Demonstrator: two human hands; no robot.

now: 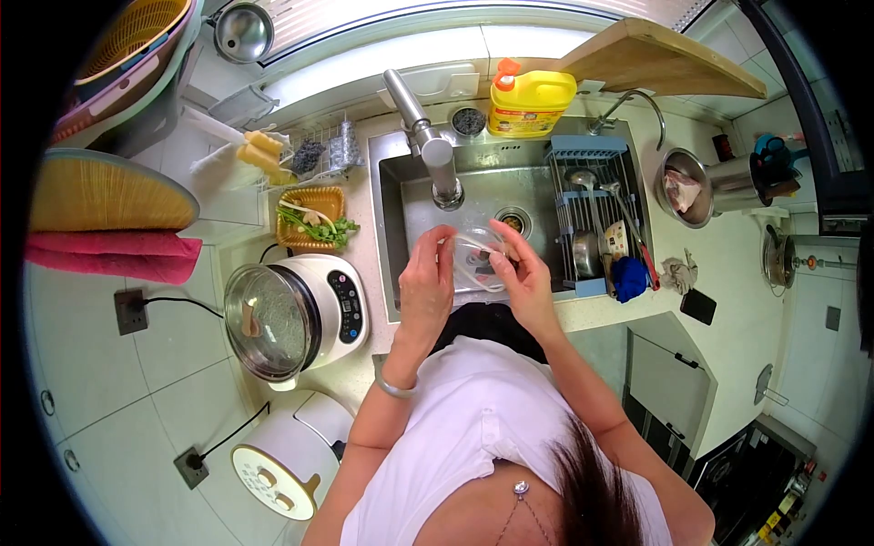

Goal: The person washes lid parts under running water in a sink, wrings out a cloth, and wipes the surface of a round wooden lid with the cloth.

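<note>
Over the front of the steel sink [387, 209], both my hands hold a clear, round, lid-like piece [476, 264] with a whitish band along its edge. My left hand [425, 278] grips it at the left, its fingers closed on the edge. From the right, my right hand [528, 280] pinches the other side between thumb and fingers. The faucet [435, 150] stands just beyond, its spout over the basin. Behind the piece, the drain [513, 221] shows in the basin floor.
A blue-grey drying rack [583, 150] with ladles and a bowl sits in the sink's right side. A yellow jug [531, 105] stands behind. To the left are a golden tray [309, 196] of greens and a glass-lidded cooker [332, 309]. A pot with meat [699, 205] is at right.
</note>
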